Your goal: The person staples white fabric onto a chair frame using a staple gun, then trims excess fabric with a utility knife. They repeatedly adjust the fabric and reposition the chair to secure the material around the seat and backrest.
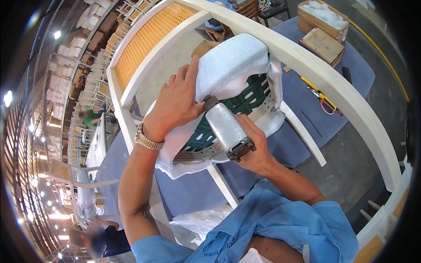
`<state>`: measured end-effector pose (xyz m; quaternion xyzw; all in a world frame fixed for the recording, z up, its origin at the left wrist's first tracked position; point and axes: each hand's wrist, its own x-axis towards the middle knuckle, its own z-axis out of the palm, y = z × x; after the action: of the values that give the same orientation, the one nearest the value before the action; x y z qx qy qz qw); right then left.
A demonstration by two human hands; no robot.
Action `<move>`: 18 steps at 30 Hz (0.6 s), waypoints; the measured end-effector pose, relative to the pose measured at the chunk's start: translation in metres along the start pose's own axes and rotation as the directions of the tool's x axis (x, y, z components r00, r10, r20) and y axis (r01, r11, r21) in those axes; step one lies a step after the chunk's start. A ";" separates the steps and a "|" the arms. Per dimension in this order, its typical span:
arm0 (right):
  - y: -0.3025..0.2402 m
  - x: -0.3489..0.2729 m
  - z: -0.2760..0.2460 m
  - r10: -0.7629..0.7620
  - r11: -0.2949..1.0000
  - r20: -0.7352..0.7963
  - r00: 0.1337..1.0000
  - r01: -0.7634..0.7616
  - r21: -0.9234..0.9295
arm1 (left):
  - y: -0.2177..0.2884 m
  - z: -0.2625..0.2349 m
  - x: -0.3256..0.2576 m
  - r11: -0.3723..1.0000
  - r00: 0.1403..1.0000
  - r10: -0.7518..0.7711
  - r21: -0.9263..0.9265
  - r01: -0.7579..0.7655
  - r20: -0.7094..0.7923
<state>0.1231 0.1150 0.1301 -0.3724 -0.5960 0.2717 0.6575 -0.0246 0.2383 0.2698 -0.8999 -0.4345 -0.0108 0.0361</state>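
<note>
A pale wooden chair frame [342,83] lies tipped over on the table with the underside of its seat facing up. Light-blue fabric [232,59] wraps the seat edge, and dark green webbing [254,94] crosses the underside. My right hand [254,147] grips a silver staple gun [226,129], its nose against or very close to the fabric edge; the gun hides part of that hand. My left hand [175,98] lies with fingers stretched out along the fabric, its thumb beside the gun's nose.
A blue-covered table [184,193] carries the chair. Red-handled scissors [325,106] and a yellow-handled tool [328,100] lie at right. Behind them stand a wooden box [323,46] and a carton [322,24] of white stuffing. Clear plastic sheeting [197,223] lies near me. People work at left.
</note>
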 end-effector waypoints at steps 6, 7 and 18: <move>0.004 0.001 0.005 0.025 0.999 -0.004 1.000 -0.025 0.021 | 0.004 -0.006 -0.003 0.999 0.998 -0.033 0.010 0.032 0.058; 0.007 0.000 0.002 0.020 0.999 0.019 1.000 -0.020 0.027 | 0.003 -0.005 -0.004 1.000 0.999 -0.020 0.003 0.020 0.048; 0.114 -0.100 -0.061 0.657 0.693 0.401 0.638 -0.303 -0.654 | -0.023 -0.001 -0.029 0.994 0.994 -0.074 -0.092 0.067 -0.079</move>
<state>0.1791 0.0901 -0.0211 -0.5809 -0.6962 0.3728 0.1972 -0.0604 0.2295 0.2703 -0.8835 -0.4632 -0.0684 0.0135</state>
